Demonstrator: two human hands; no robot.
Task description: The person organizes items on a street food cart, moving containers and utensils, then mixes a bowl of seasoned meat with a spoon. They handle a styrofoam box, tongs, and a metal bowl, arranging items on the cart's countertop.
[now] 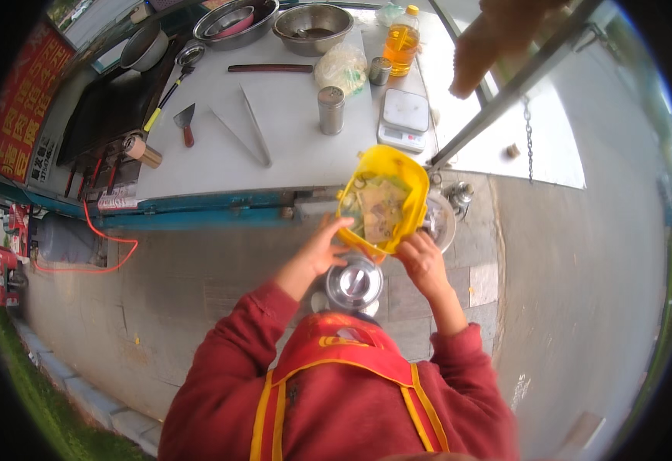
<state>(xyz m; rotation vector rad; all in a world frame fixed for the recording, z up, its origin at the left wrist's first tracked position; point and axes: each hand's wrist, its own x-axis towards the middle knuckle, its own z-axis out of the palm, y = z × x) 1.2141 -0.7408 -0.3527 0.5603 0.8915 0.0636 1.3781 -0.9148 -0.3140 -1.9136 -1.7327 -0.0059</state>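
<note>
A yellow plastic container, tilted toward me, holds pale flat pieces and some green bits. My right hand has its fingers closed on the container's near right rim. At the near left side my left hand has its fingers spread, the fingertips at or touching the container's edge. Whether they bear any of its weight I cannot tell. Just below the container stands a round metal pot with a shiny lid. Another round vessel shows partly behind my right hand.
Ahead is a white worktop with tongs, a scraper, a shaker, a kitchen scale, an oil bottle and metal bowls. A dark griddle lies left. A metal post slants at right.
</note>
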